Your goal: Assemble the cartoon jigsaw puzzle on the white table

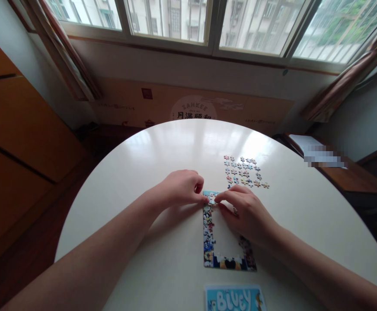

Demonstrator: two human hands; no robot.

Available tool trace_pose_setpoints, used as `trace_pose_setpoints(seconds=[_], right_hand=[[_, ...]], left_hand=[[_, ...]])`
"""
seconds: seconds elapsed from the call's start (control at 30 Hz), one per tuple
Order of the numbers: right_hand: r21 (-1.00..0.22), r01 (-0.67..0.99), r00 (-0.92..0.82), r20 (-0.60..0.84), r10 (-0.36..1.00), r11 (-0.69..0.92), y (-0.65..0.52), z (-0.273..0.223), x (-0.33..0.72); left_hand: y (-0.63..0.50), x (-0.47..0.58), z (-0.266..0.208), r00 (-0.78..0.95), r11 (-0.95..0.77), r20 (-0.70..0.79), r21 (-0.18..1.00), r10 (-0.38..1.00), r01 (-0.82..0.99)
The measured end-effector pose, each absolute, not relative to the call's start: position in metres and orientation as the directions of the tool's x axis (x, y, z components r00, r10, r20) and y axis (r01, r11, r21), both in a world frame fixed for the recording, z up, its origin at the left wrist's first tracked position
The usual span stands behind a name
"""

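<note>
Partly built jigsaw border (208, 242) on the white table (126, 172)
On my feed, the left hand (182, 186) meets its far-left corner, the right hand (249, 211) its far edge; I can't tell whether either pinches a piece. Loose jigsaw pieces (244, 174) lie beyond.

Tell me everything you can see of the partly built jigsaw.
The partly built jigsaw lies flat on the white table, a rectangular frame of interlocking, card-like pieces around a pale, unfilled middle. Its top left is light blue, the left side multicoloured, the bottom dark with yellowish patches. The left hand and right hand touch its top end; the right hides part.
</note>
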State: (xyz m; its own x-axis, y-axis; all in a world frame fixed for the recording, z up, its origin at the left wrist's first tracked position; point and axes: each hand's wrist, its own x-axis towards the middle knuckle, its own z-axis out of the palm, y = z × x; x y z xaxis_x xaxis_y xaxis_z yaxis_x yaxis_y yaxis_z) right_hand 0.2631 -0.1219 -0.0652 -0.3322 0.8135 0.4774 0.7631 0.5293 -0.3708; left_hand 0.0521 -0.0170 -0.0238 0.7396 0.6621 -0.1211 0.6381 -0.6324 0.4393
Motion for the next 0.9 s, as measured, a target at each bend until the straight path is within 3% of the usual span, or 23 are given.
trace_pose_setpoints(seconds=[0.27,0.47,0.67,0.9], right_hand=[[-0.300,0.756,-0.315,0.613,0.724,0.582,-0.120,-0.060,0.269],[-0.324,0.746,-0.287,0.633,0.719,0.582,-0.120,-0.050,0.277],[-0.361,0.689,-0.299,0.648,0.700,0.628,-0.122,-0.051,0.278],[-0.284,0.592,-0.319,0.777,0.543,0.754,-0.130,-0.043,0.277]], left_hand=[[-0.019,0.052,-0.022,0.745,-0.640,-0.133,0.430,0.654,0.637],[-0.014,0.050,-0.021,0.766,-0.654,-0.114,0.452,0.632,0.607],[-0.019,0.050,-0.014,0.804,-0.660,0.052,0.604,0.593,0.448],[-0.033,0.060,-0.010,0.829,-0.451,-0.077,0.809,0.554,0.377]])
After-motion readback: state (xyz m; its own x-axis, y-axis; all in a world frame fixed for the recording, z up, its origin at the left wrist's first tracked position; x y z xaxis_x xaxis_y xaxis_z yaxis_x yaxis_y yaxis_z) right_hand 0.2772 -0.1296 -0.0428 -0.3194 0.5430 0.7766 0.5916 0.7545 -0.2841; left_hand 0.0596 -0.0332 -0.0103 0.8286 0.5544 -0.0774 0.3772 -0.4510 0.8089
